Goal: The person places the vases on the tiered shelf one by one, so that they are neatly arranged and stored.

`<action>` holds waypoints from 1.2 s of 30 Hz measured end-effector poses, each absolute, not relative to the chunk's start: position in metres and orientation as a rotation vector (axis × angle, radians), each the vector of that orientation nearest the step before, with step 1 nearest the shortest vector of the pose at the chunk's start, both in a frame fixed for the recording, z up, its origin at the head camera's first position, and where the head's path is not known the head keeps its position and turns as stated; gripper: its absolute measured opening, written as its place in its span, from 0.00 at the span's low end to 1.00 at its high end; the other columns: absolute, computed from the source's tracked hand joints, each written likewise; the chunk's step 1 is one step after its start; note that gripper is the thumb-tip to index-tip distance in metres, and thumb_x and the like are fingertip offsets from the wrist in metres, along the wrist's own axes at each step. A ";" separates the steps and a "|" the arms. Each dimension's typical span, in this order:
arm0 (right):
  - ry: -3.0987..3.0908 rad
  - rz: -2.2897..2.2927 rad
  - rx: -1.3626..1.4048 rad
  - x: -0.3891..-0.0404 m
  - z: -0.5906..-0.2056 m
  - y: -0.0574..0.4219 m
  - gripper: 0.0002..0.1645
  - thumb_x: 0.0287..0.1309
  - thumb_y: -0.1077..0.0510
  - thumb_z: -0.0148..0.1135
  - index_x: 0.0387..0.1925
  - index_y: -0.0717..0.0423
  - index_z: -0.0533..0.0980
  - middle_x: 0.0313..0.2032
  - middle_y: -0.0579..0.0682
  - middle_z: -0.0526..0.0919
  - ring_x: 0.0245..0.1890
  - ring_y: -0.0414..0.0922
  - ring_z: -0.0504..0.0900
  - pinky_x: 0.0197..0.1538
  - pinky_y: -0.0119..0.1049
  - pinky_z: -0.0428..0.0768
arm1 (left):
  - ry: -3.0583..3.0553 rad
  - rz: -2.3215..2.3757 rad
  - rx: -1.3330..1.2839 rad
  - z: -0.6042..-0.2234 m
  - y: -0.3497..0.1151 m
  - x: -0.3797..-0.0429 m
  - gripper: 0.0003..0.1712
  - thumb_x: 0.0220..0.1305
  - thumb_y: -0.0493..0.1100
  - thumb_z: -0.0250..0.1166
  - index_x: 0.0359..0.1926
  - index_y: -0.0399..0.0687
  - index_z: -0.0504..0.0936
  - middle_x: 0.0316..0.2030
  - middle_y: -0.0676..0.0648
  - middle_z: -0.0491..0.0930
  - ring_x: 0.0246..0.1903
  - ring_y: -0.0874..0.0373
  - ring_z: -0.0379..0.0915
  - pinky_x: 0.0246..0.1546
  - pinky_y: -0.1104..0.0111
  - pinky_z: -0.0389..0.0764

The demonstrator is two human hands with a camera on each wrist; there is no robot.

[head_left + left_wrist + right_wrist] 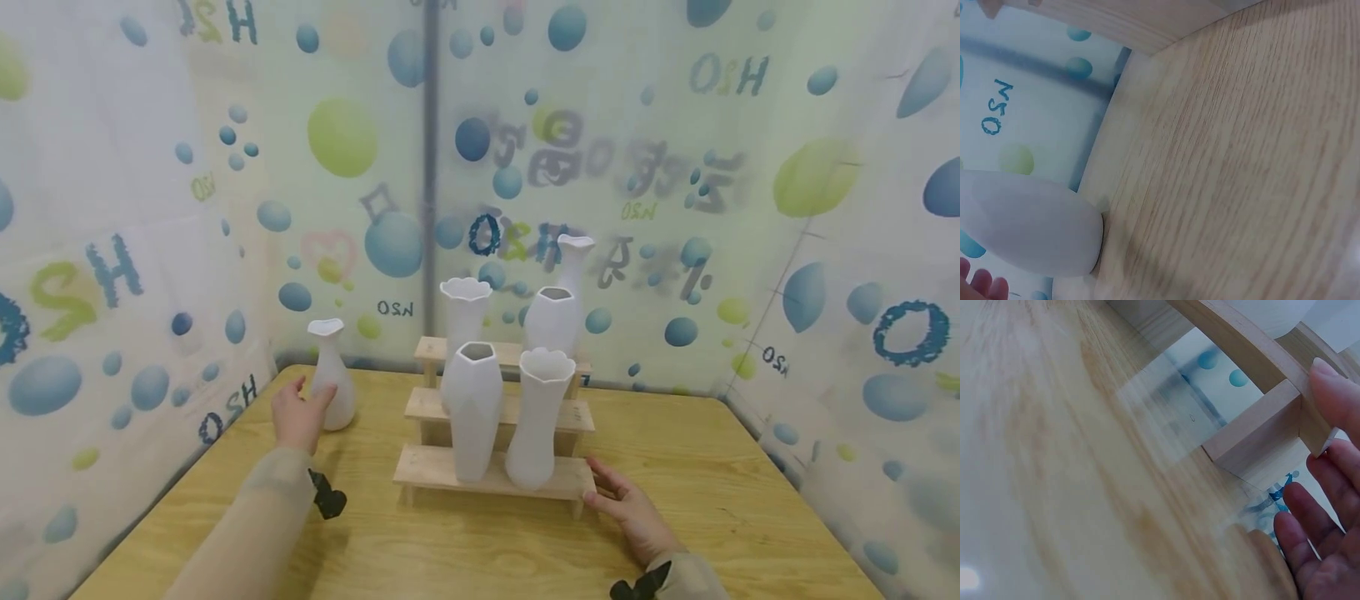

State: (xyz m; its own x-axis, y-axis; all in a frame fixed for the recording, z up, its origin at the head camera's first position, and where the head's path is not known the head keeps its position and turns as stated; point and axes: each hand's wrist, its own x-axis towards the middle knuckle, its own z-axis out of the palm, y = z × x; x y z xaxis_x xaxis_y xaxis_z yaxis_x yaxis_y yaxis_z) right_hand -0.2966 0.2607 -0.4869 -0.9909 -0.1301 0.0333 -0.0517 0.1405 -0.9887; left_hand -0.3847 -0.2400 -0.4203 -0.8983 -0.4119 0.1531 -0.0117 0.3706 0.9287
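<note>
A white vase [336,397] with a narrow neck and flared rim stands upright at the table's left. My left hand [298,417] is at its left side, the thumb overlapping its body in the head view; contact is unclear. In the left wrist view the fingertips [984,284] appear beside the vase [1035,225], not curled round it. A three-step wooden stand [420,468] holds several white vases, including a faceted one [477,412] and a ruffled-rim one [536,425] on the bottom step. My right hand [630,512] pinches that step's right end between thumb and fingers.
Taller steps behind hold a ruffled vase [465,310], another faceted vase [553,321] and a slim flared one [574,258]. The wooden table [675,450] reaches back to a patterned curtain [345,217], which also encloses both sides.
</note>
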 end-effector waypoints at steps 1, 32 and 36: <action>2.328 -2.014 -0.184 -0.297 -0.487 0.260 0.40 0.62 0.59 0.62 0.71 0.62 0.58 0.62 0.64 0.68 0.61 0.55 0.66 0.63 0.51 0.61 | -2.286 -1.521 0.387 -0.420 -0.239 -0.387 0.49 0.65 0.61 0.58 0.73 0.35 0.51 0.70 0.30 0.48 0.67 0.35 0.47 0.64 0.44 0.57; 2.314 -2.013 -0.195 -0.297 -0.488 0.259 0.39 0.62 0.59 0.62 0.71 0.59 0.58 0.63 0.63 0.68 0.61 0.52 0.67 0.60 0.42 0.63 | -2.317 -1.563 0.414 -0.445 -0.245 -0.416 0.48 0.58 0.53 0.69 0.69 0.32 0.57 0.65 0.28 0.61 0.63 0.33 0.58 0.62 0.43 0.61; 2.306 -2.025 -0.190 -0.297 -0.488 0.261 0.39 0.62 0.59 0.62 0.71 0.60 0.58 0.63 0.63 0.68 0.61 0.52 0.67 0.60 0.42 0.62 | -2.340 -1.548 0.415 -0.445 -0.243 -0.417 0.49 0.58 0.54 0.69 0.70 0.33 0.57 0.65 0.29 0.61 0.63 0.33 0.59 0.61 0.42 0.62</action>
State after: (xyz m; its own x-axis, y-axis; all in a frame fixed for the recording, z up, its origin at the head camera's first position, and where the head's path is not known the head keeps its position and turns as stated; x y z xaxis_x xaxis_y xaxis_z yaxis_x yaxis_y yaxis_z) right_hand -0.2967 0.2610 -0.4879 -0.9902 -0.1363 0.0314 -0.0487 0.1259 -0.9909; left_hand -0.4171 -0.2426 -0.4448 -0.9120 -0.3997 0.0920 -0.0717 0.3763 0.9237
